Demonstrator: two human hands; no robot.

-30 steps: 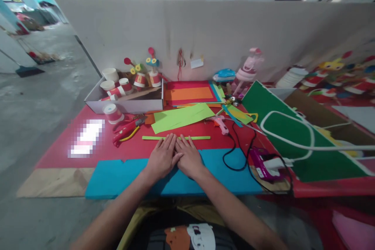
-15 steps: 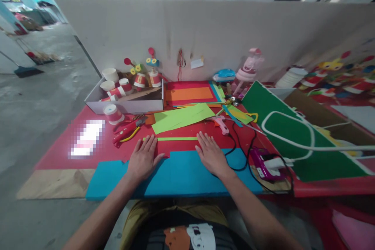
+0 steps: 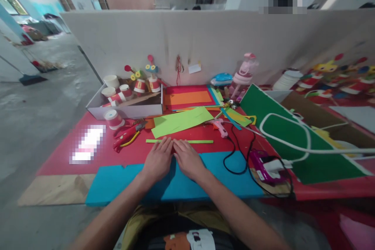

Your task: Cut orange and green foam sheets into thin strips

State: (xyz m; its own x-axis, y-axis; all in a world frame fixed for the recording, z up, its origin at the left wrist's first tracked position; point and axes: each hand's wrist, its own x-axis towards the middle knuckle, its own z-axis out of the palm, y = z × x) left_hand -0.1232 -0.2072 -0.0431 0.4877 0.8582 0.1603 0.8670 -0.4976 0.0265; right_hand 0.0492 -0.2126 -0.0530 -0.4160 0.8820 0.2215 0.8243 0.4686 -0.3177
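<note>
A narrow light-green paper strip (image 3: 201,141) lies crosswise on the red tabletop. My left hand (image 3: 159,161) and my right hand (image 3: 188,159) rest side by side at its middle, fingers extended and laid flat, fingertips on the strip. Its two ends show beyond the hands; the part beneath the fingers is hidden. Just behind it is a wider light-green paper sheet (image 3: 183,121). A blue sheet (image 3: 117,185) covers the front of the table, under my wrists.
Red-handled pliers (image 3: 124,138) lie to the left, near a paper cup (image 3: 113,119). A pink glue gun (image 3: 220,128) with a black cord is at the right, beside a purple power box (image 3: 265,168). Behind stand a white box (image 3: 125,111) of cups and a green board (image 3: 275,133).
Both hands have slid inward along the strip, from its two ends to the middle, where they now nearly touch. The strip's ends are uncovered. The camera view has tilted up slightly.
</note>
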